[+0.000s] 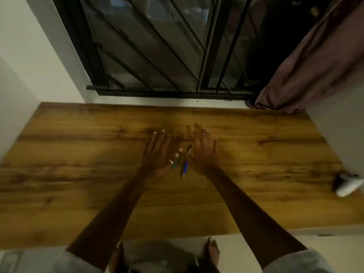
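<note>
Left hand (157, 152) and right hand (204, 152) are spread with fingers straight, grasping nothing. The blue pen (185, 166) lies between them, mid-tabletop (78, 154), beside the right thumb. Judged step: pre-grasp. The next move calls for a thumb-and-finger pinch on the barrel.

Tabletop (78, 154): wood-grain finish, smooth, faint sheen. Pen (185, 166) at centre: glossy blue plastic. Window grille (149, 62) at 12 o'clock: dark matt metal. Curtain (307, 66) at 2 o'clock: soft brownish cloth, folded.
</note>
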